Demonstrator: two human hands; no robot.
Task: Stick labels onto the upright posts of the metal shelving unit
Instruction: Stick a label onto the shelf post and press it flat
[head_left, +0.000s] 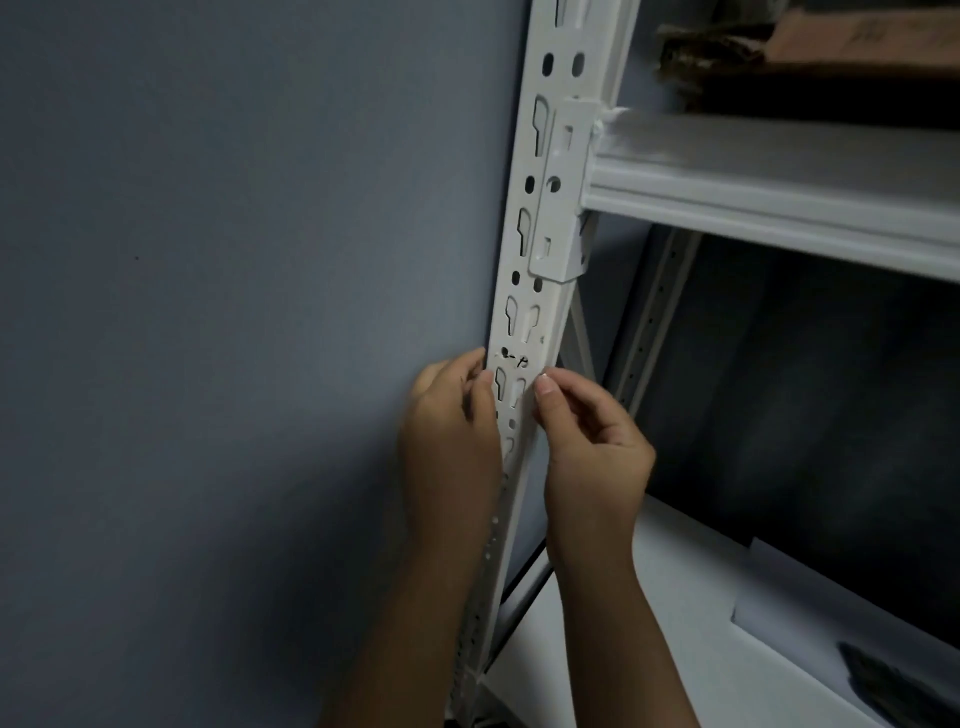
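White post (524, 249): you're smoothing a handwritten label (515, 361) onto it.
Left hand (451, 421): curled round the post edge.
Right hand (592, 441): pinching the label's edge.
Next: press corners flat.

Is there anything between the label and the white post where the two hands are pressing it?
Nothing visible stands between them. The label, with dark writing, lies on the front of the post. The left hand holds its left edge and the right hand its right edge, below the shelf beam.
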